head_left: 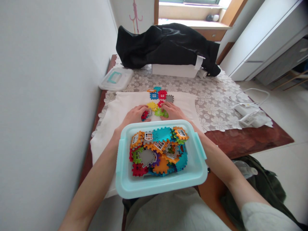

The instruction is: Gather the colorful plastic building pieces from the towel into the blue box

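My left hand (135,115) is curled around a few toothed interlocking plastic blocks, a red block (144,115) showing at the fingers with grey and blue edges beside it. Fingers of my right hand (173,112) are closed on a lime-green block (159,112), low over the white cloth. Between the hands lies a yellow block (152,106), near a small red piece (160,103). Farther off are a blue window block (154,95), a red window block (162,94) and a grey block (169,98). How the nearer pieces join is too small to tell.
Just in front of my body, a light-blue tub (198,171) holds many mixed blocks. Its translucent lid (120,84) lies at the back left. A black cover (168,45) drapes over a white box (174,70) behind. A white cable (261,96) sits at the right edge; a wall borders the left.
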Demonstrator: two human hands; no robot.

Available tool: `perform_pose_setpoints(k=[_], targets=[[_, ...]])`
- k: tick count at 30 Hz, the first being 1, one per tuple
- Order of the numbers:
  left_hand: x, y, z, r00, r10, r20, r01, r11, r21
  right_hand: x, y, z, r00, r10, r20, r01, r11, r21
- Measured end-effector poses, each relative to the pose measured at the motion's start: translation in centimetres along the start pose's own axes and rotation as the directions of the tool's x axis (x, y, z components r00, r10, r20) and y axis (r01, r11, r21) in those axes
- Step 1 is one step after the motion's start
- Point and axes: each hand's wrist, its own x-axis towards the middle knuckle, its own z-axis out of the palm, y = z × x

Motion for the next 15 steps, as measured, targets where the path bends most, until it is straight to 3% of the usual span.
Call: perform_pose_setpoints(k=[15], targets=[[0.04,-0.14,-0.25,0.995,-0.093,0.048,0.094,0.995,-0.022,-0.02,0.14,-0.32,0.995,-0.043,0.086,0.038,0.998,0.059]])
